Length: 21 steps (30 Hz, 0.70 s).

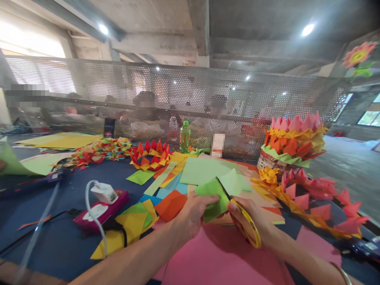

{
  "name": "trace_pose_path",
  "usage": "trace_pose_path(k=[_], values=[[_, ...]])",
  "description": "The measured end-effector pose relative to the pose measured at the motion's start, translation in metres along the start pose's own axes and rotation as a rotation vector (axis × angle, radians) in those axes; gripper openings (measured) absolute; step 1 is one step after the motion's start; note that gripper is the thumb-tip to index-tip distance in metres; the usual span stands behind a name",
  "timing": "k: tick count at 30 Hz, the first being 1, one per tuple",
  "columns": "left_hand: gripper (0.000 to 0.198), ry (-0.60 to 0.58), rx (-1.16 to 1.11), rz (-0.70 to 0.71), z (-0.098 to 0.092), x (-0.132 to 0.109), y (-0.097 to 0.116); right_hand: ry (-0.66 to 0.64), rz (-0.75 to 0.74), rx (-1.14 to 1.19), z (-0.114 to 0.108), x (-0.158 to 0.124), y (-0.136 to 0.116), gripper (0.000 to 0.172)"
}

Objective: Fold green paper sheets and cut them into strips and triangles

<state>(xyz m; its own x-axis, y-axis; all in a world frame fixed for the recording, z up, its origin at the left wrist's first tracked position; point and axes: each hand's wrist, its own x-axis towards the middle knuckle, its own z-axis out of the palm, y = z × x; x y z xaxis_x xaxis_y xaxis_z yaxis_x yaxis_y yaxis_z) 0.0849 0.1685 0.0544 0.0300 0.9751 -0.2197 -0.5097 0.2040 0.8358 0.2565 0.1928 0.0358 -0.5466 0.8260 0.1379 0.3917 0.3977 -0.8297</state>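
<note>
My left hand (pixel 194 211) grips a piece of bright green paper (pixel 211 194) at its lower left side, thumb on top. My right hand (pixel 251 215) is closed around the yellow handles of a pair of scissors (pixel 249 225). The dark blades point up and to the left, lying at the right edge of the green paper. Whether the blades are parted is hard to see. Below both hands spreads a large sheet of pink paper (pixel 225 257). Just behind the green piece lie pale green sheets (pixel 196 170), and an orange square (pixel 171 204) rests beside my left hand.
A magenta power strip (pixel 121 200) with a white plug (pixel 104 192) and cables lies to the left. Farther back are a heap of paper scraps (pixel 97 152), a red-orange folded paper ring (pixel 151 154) and a green bottle (pixel 185 137). Stacked folded-paper rings (pixel 295 138) stand at right.
</note>
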Motion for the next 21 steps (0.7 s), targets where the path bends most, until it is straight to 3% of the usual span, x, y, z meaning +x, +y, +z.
trace_pose_path(k=[9,14,19,21], values=[[0.025,-0.017,0.003,0.052,-0.001,0.001,-0.002,0.016,0.137,0.19,0.001,0.006,-0.001,0.055],[0.023,0.081,-0.043,0.143,-0.007,0.006,0.01,-0.195,0.18,0.204,-0.007,0.007,-0.015,0.055],[0.033,0.145,-0.114,0.223,-0.016,0.015,0.022,-0.302,0.233,0.001,-0.02,0.003,-0.028,0.046],[0.031,0.159,-0.12,0.248,-0.021,0.02,0.025,-0.362,0.175,-0.133,-0.026,0.0,-0.031,0.035]])
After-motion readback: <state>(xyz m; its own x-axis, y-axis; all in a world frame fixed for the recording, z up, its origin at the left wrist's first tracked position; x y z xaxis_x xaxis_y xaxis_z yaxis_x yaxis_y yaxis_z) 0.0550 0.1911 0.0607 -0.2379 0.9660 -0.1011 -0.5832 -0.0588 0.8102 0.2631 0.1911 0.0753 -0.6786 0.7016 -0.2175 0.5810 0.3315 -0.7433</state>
